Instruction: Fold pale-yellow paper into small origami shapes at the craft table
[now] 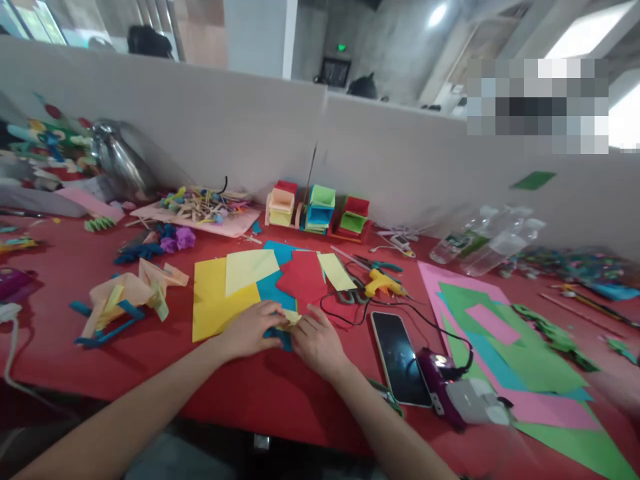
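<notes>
Both hands meet at the middle of the red table, over a small piece of pale yellow paper (291, 319). My left hand (255, 327) is closed on its left side, and my right hand (318, 340) pinches its right side. Fingers hide much of the piece, so its folds cannot be made out. Blue paper (270, 290) lies under and behind the hands. A large yellow sheet (210, 300) is to the left, with a pale yellow sheet (250, 270) overlapping it. Red paper (305, 277) rests just beyond the fingers.
A yellow glue gun (384, 285) with a black cord, a phone (400, 357) and a purple power strip (440, 383) lie to the right. Small folded paper boxes (320, 208) stand at the back. A paper-and-stick model (120, 303) sits left; plastic bottles (500, 243) stand back right.
</notes>
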The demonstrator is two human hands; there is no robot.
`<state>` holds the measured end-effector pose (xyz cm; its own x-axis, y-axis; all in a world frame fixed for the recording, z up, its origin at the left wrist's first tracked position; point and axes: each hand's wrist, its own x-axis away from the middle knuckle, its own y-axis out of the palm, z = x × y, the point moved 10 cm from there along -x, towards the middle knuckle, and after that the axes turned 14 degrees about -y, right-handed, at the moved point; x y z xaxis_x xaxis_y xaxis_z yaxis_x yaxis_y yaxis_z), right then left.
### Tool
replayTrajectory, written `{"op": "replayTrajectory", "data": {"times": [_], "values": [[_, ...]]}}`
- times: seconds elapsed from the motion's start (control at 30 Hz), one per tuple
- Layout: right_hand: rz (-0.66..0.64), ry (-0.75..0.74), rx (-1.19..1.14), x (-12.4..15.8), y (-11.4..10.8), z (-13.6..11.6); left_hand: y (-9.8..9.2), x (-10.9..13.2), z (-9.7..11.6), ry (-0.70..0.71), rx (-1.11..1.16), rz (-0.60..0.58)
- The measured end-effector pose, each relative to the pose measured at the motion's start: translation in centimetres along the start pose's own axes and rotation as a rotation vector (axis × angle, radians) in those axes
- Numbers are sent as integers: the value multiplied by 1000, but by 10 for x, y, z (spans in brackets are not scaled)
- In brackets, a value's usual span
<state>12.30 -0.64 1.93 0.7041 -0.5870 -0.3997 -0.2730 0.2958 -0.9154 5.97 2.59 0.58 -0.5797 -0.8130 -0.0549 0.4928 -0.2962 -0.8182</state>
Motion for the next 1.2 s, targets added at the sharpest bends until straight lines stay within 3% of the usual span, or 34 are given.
{"op": "replayTrajectory", "data": {"times": [0.13, 0.23, 0.37, 0.47, 0.6, 0.77, 0.9, 1.07, 1.2], "values": [[130, 143, -33, -12, -33, 27, -22, -22, 0, -29, 314, 24], [208, 222, -115, -21, -54, 47, -37, -42, 1, -73, 384, 53], [261, 320, -241, -26, -68, 70, -39, -64, 2, -143, 501, 18], [246, 380, -353, -22, -60, 80, -30, -69, 1, -178, 582, 17], [202, 462, -546, -11, -29, 86, -14, -67, -10, -233, 660, 26], [341, 710, -828, 13, -3, 95, 3, -62, -27, -327, 809, -33], [333, 724, -936, 11, -5, 87, 8, -57, -23, -310, 810, -133], [374, 752, -1011, 9, -12, 83, -5, -50, -26, -384, 849, -43], [345, 805, -994, 13, -11, 84, -3, -48, -20, -410, 866, -122]]}}
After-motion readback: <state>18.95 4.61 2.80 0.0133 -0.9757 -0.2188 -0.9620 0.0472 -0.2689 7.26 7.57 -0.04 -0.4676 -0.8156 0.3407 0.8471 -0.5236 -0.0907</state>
